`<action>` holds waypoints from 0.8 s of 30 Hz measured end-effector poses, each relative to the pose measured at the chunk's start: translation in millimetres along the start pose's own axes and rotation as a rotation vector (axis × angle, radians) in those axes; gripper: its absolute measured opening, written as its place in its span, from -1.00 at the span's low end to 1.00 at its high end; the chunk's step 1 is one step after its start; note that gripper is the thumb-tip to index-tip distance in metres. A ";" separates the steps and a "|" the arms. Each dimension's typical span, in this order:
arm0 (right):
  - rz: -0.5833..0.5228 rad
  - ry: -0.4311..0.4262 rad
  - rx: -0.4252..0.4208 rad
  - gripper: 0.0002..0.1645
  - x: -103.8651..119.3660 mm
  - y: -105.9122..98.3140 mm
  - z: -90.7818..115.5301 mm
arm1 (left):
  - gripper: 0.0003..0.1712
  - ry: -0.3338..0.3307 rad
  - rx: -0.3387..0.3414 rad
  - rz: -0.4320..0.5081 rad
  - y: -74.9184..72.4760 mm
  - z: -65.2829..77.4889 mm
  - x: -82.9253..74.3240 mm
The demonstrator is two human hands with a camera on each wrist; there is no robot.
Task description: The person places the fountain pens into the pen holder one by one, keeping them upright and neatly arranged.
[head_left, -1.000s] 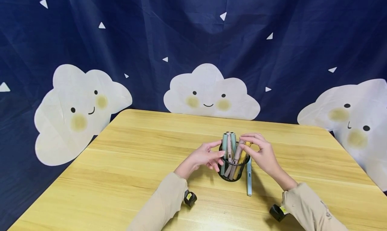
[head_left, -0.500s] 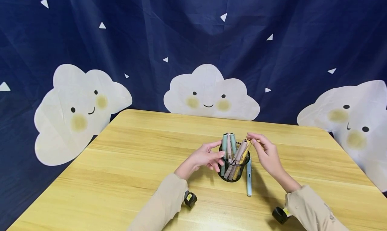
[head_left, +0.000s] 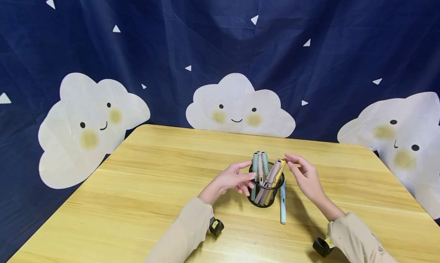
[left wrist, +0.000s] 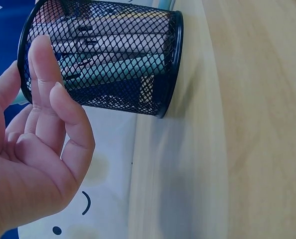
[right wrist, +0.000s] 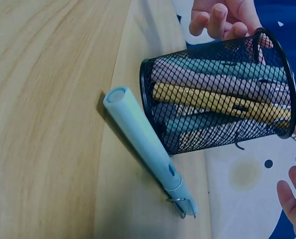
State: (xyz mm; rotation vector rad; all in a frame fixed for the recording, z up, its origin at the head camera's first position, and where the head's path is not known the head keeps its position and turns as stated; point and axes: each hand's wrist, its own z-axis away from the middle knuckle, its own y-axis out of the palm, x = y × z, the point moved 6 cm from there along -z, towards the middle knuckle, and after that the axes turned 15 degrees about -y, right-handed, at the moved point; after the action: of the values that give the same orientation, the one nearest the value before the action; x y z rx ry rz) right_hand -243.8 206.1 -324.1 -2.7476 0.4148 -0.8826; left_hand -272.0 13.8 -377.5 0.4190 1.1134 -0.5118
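A black mesh pen holder (head_left: 265,187) stands upright on the table, filled with several capped pens. My left hand (head_left: 233,179) holds it at the left side of the rim, thumb in front and index finger behind. Among the pens are a yellow pen (head_left: 280,172), leaning right, a mauve pen (head_left: 273,172) beside it, and green pens (head_left: 255,163) at the left. To the right of the rim hovers my right hand (head_left: 306,181), fingers relaxed and holding nothing, fingertips near the yellow pen's top.
A light blue pen (right wrist: 140,134) with a metal clip lies on the wooden table (head_left: 154,171), just right of the holder's base. Behind the table's far edge hangs a dark blue curtain (head_left: 213,33) printed with white clouds.
My right hand has let go of the pens at the holder's right side and drawn back a little to the right. The yellow and mauve pens now lean against the rim. My left hand stays put.
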 end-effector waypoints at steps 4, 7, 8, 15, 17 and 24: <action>0.022 0.053 0.022 -0.75 -5.6 -2.3 3.3 | -0.28 -0.001 0.001 -0.001 0.3 0.1 -0.3; 0.032 0.093 0.053 -0.74 -9.8 -3.5 5.6 | -0.28 0.001 0.001 -0.002 0.5 0.4 -0.6; 0.032 0.105 0.064 -0.74 -11.3 -3.8 6.4 | -0.28 0.002 0.000 -0.002 0.5 0.5 -0.7; 0.015 0.193 0.131 -0.69 -21.3 -3.6 13.2 | -0.27 0.004 0.003 0.000 0.2 0.7 -0.7; 0.007 0.207 0.142 -0.68 -22.8 -3.1 14.8 | -0.28 0.005 0.004 0.001 0.1 0.3 -0.5; 0.000 0.244 0.159 -0.65 -27.8 -2.1 18.4 | -0.28 0.001 0.008 0.004 -0.1 -0.2 0.1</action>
State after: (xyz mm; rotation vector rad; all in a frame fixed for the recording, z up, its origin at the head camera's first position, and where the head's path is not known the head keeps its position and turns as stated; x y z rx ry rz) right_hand -254.1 219.6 -352.9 -2.5050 0.3688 -1.2014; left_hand -272.2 13.8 -377.7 0.4281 1.1121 -0.5124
